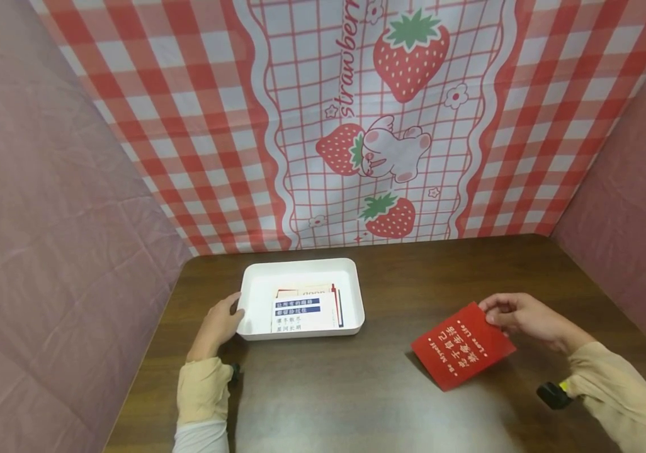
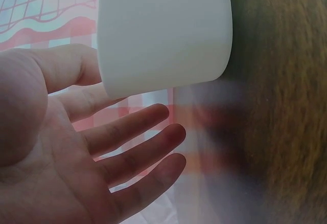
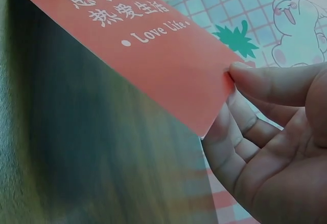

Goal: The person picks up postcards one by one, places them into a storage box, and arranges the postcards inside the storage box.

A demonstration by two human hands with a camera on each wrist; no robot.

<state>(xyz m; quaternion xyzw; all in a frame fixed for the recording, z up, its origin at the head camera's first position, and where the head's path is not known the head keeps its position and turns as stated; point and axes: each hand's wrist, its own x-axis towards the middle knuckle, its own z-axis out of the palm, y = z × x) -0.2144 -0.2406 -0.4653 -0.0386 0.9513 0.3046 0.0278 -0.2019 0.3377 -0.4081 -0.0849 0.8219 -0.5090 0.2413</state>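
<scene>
My right hand (image 1: 518,318) pinches the corner of a red card (image 1: 459,349) with white lettering that reads "Be Myself" and "Love Life". In the right wrist view the thumb (image 3: 265,83) lies on the printed face, with the other fingers behind. The card is tilted, and its lower corner is close over the table. At the left, my left hand (image 1: 218,324) touches the rim of a white tray (image 1: 255,296) with thumb and index finger. Its other fingers (image 2: 148,165) are extended and loose beside the tray wall. Printed cards (image 1: 300,321) lie stacked in the tray.
Both hands are over a brown wooden table (image 1: 311,390). A strawberry-patterned, red-checked cloth (image 1: 323,126) hangs at the back. Plain pink cloths (image 1: 62,220) hang on both sides. The red card is to the right of the tray.
</scene>
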